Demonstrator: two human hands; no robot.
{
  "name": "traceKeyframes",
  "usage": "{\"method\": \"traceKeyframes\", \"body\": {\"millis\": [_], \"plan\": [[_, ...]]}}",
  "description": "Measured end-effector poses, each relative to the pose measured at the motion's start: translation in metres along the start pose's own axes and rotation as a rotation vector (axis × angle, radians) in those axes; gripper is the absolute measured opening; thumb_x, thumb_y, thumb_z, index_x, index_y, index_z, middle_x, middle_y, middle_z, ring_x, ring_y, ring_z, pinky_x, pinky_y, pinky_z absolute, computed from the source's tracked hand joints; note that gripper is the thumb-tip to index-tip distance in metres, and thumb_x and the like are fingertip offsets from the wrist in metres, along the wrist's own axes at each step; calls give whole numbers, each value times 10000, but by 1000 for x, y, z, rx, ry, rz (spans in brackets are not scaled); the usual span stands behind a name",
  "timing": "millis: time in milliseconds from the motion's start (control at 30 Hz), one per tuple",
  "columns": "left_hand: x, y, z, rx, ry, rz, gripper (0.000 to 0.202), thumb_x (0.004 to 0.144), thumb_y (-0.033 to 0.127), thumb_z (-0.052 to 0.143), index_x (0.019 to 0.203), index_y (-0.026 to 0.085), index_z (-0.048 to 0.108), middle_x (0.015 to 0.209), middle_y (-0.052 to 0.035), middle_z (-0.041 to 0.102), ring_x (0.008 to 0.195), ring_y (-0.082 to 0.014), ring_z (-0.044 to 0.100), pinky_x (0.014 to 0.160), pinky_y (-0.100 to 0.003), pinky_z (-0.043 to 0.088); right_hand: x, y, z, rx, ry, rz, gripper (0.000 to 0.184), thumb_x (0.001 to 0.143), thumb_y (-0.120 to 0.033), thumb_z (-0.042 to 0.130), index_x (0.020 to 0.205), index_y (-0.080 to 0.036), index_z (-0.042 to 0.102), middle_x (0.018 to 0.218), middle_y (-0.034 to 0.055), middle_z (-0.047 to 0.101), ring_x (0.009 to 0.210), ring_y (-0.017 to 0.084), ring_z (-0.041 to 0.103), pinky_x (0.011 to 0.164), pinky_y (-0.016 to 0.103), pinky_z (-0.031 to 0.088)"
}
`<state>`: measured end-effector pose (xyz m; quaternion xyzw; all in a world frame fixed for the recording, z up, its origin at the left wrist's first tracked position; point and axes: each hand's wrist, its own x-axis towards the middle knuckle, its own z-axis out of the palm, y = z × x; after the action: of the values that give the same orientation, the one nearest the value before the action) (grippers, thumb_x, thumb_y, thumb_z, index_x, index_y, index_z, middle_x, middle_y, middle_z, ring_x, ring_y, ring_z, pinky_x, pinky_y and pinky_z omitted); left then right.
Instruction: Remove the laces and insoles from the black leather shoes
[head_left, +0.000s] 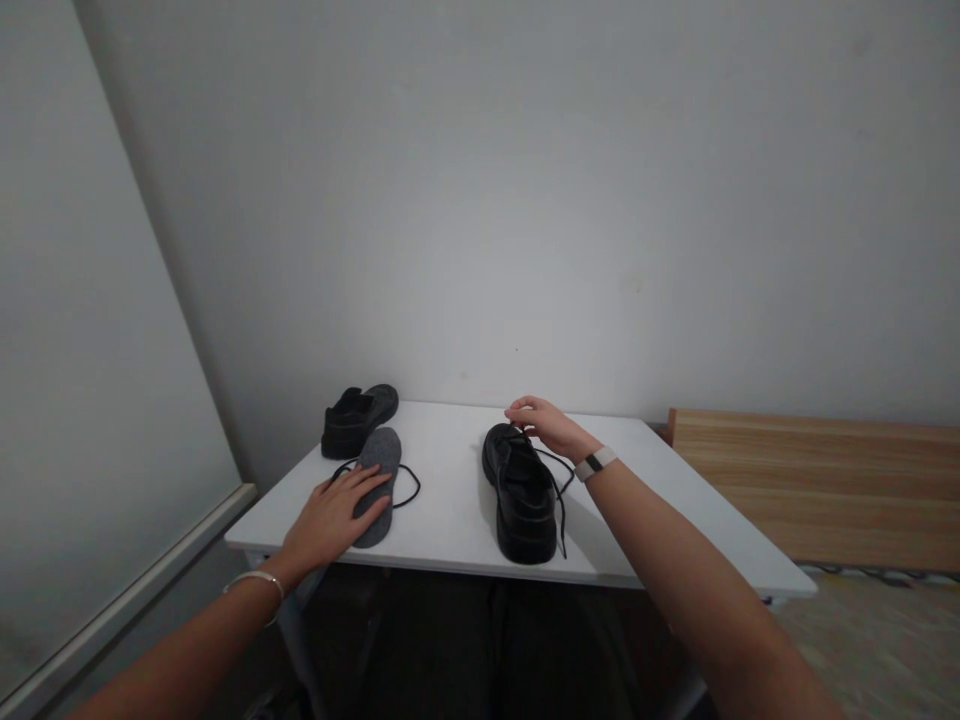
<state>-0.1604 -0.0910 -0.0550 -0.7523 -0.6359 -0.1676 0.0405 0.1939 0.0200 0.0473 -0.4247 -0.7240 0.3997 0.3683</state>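
Observation:
My left hand (330, 515) lies flat with fingers spread on a grey insole (381, 462) near the left front of the white table (450, 525). A loose black lace (409, 490) curls beside the insole. My right hand (544, 425) hovers over the back end of a black shoe (519, 492) in the middle of the table, its fingers curled and pinched at the shoe's black lace. A second black shoe (352, 418) stands at the back left, beyond the insole.
The table stands against a plain white wall. A light wooden board (817, 480) lies low to the right of the table. A pale blind or panel (90, 400) fills the left side. Dark floor shows under the table.

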Motion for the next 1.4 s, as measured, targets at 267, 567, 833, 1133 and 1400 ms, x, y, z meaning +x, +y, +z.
{"method": "traceKeyframes", "body": {"millis": [267, 567, 833, 1133, 1400], "plan": [[1, 1, -1, -1, -4, 3, 497, 939, 577, 408, 1364, 356, 543, 1495, 7, 483, 1411, -275, 394, 1133, -486, 327, 1, -5, 6, -10, -35, -6, 338, 550, -81, 645, 862, -183, 566, 629, -56, 560, 594, 107, 497, 586, 237, 361], [0, 3, -3, 15, -10, 2, 491, 944, 568, 404, 1362, 351, 544, 1494, 6, 483, 1410, -264, 395, 1130, -481, 327, 7, -9, 16, 61, 217, -25, 214, 723, -362, 679, 797, -197, 564, 494, -80, 462, 459, 94, 392, 484, 239, 288], [0, 2, -1, -2, -9, -4, 500, 938, 578, 407, 1361, 350, 548, 1495, 2, 482, 1411, -270, 392, 1136, -480, 320, -4, -47, 5, 471, 446, -253, 409, 648, -350, 689, 993, -249, 492, 641, -93, 475, 511, 82, 389, 454, 218, 354], [1, 1, 1, 0, -4, -1, 500, 936, 577, 409, 1361, 351, 547, 1493, 5, 485, 1410, -271, 394, 1135, -485, 325, 1, -50, -1, 732, 371, -207, 336, 627, -209, 614, 954, -228, 539, 625, -86, 473, 427, 43, 220, 382, 183, 151], [0, 2, -1, -8, -3, -3, 491, 935, 563, 423, 1354, 345, 556, 1489, 0, 491, 1406, -268, 401, 1136, -474, 322, 7, -39, -3, 880, 290, -198, 250, 718, -277, 506, 919, -200, 632, 724, 38, 621, 600, 141, 515, 528, 274, 464]]}}
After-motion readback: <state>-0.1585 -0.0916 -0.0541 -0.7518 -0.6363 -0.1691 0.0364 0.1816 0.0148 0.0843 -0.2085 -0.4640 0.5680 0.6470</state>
